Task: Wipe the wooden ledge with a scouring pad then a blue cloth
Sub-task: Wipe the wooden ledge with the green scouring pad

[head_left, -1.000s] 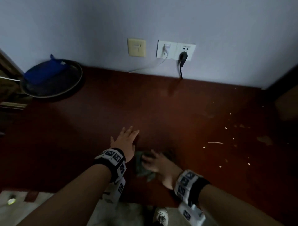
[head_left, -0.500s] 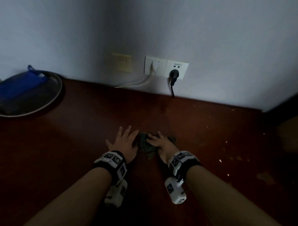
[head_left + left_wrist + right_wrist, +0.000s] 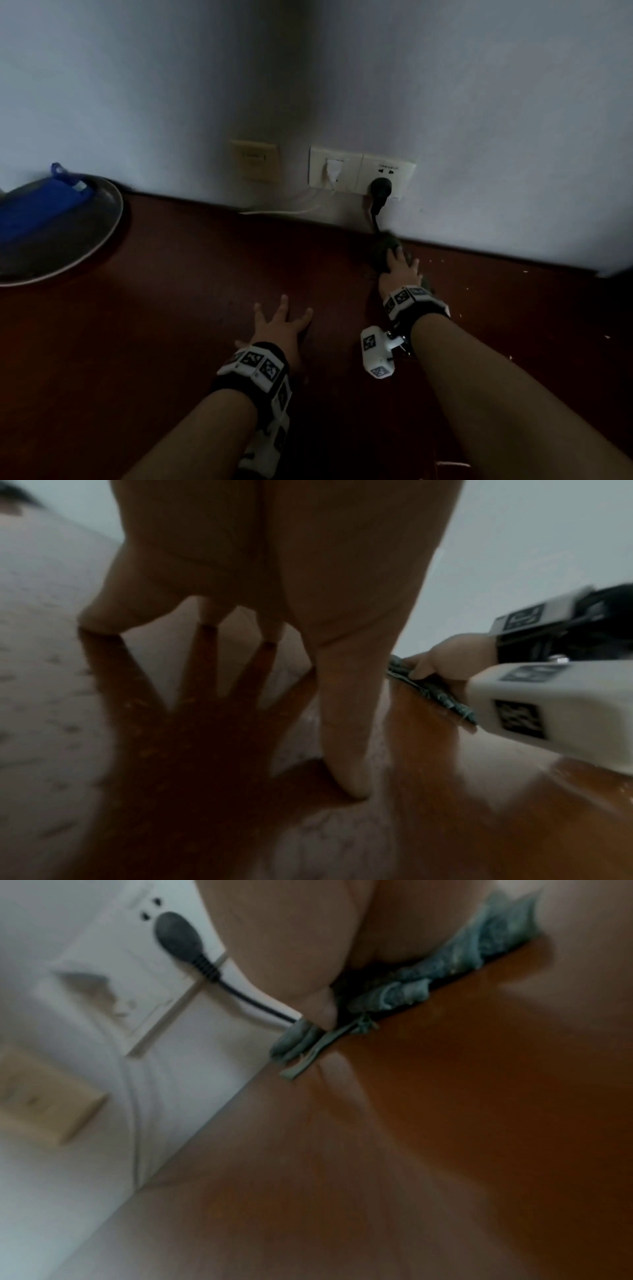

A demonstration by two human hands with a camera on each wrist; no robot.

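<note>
My right hand (image 3: 400, 269) presses a green scouring pad (image 3: 382, 251) flat against the dark red wooden ledge (image 3: 171, 308), right at the wall under the black plug. Its fingers lie spread on top of the pad. The left wrist view shows the thumb at the edge of the pad (image 3: 435, 693), and the right wrist view shows the pad (image 3: 479, 945) bunched under the palm. My left hand (image 3: 284, 317) lies flat on the ledge with its fingers spread, nearer to me and to the left, holding nothing. The blue cloth (image 3: 37, 209) lies folded on a round metal plate (image 3: 96, 246) at the far left.
A double wall socket (image 3: 361, 171) holds a black plug (image 3: 381, 187) and a white plug with a cable (image 3: 291, 210) along the wall. A beige switch plate (image 3: 255, 160) is to its left. Pale specks (image 3: 524, 271) dot the ledge on the right.
My right hand has slid the scouring pad away from me and to the right, up to the wall. The left hand stays flat on the ledge.
</note>
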